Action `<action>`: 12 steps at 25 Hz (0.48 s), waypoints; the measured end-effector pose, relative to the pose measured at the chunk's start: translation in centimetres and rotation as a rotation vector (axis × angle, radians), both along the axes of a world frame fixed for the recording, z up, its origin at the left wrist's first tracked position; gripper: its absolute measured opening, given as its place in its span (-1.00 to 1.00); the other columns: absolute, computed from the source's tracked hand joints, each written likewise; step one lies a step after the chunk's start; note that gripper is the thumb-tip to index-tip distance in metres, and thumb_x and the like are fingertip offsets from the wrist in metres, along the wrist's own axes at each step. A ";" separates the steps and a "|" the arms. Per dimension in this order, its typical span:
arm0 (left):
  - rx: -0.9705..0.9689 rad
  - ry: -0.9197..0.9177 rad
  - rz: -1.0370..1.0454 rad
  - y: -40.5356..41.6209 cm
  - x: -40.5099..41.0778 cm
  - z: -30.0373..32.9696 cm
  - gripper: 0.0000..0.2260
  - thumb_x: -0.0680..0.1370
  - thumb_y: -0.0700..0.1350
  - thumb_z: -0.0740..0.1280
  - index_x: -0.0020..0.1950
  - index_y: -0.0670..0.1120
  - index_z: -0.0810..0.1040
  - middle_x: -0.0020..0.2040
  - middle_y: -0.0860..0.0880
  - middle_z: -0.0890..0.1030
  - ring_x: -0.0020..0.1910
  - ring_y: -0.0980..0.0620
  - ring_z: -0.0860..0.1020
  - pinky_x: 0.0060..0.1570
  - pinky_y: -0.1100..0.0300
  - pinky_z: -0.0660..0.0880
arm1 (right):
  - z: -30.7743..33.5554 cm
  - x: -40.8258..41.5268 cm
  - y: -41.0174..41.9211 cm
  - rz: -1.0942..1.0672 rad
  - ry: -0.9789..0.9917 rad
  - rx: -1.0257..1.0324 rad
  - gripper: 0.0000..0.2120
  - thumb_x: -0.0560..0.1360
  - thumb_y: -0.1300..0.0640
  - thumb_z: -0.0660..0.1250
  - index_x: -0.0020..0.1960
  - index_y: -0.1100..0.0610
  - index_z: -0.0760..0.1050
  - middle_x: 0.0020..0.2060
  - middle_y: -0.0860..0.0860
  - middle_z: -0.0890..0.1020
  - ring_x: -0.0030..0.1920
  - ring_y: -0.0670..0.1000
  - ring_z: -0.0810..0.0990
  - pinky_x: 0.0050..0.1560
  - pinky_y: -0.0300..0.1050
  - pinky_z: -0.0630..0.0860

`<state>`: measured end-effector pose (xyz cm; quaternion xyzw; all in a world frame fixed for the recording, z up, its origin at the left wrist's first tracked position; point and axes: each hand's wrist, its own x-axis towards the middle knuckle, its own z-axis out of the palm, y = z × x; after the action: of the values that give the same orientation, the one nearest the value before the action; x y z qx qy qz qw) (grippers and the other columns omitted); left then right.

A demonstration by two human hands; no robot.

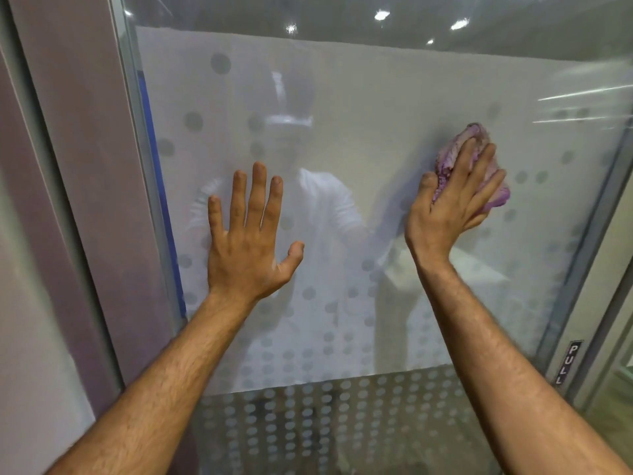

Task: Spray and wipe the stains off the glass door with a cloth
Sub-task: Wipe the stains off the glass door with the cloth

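Head view: right hand (pixel 452 197) presses the bunched cloth (pixel 479 156) under clamped fingers, toward the glass door (pixel 376 97)'s right edge; left hand (pixel 248 241) braces flat, fingers spread.

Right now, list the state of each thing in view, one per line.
Left hand: open, fingers spread, flat on the glass, holding nothing.
Right hand: pressing the cloth to the glass.
Cloth: purple, bunched under the right hand.
Glass door: frosted with dots, reflective; open or shut unclear.
PULL label: on the right frame.
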<state>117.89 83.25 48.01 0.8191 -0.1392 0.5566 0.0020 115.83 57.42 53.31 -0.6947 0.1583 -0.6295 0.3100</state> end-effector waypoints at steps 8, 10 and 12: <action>0.014 0.001 0.002 0.0 -0.1 0.0 -0.10 0.53 0.33 0.18 0.69 -0.09 -0.12 0.69 -0.17 -0.09 0.66 -0.20 -0.12 0.57 -0.33 -0.09 | -5.1 0.5 3.6 0.051 0.064 -0.675 -0.45 0.63 -0.08 0.18 0.59 -0.05 0.17 0.60 0.11 0.21 0.61 0.29 -0.03 0.48 0.42 -0.02; 0.010 0.010 -0.003 0.1 -0.2 0.1 -0.11 0.53 0.33 0.17 0.69 -0.08 -0.11 0.69 -0.17 -0.09 0.66 -0.20 -0.12 0.57 -0.34 -0.08 | -8.0 0.2 2.6 0.071 0.082 -0.813 -0.47 0.65 -0.07 0.16 0.59 -0.03 0.18 0.60 0.09 0.17 0.63 0.22 -0.14 0.50 0.46 -0.06; 0.007 0.023 -0.014 0.2 -0.3 0.2 -0.11 0.53 0.34 0.16 0.69 -0.08 -0.11 0.69 -0.17 -0.09 0.66 -0.20 -0.12 0.57 -0.34 -0.09 | -11.0 -0.2 1.1 0.068 0.127 -0.924 -0.48 0.66 -0.01 0.21 0.58 -0.05 0.19 0.62 0.02 0.09 0.63 0.20 -0.15 0.49 0.49 -0.01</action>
<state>117.64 83.43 48.17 0.8244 -0.1468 0.5466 0.0049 115.59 58.56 42.35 -0.8018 -0.1426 -0.5799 -0.0216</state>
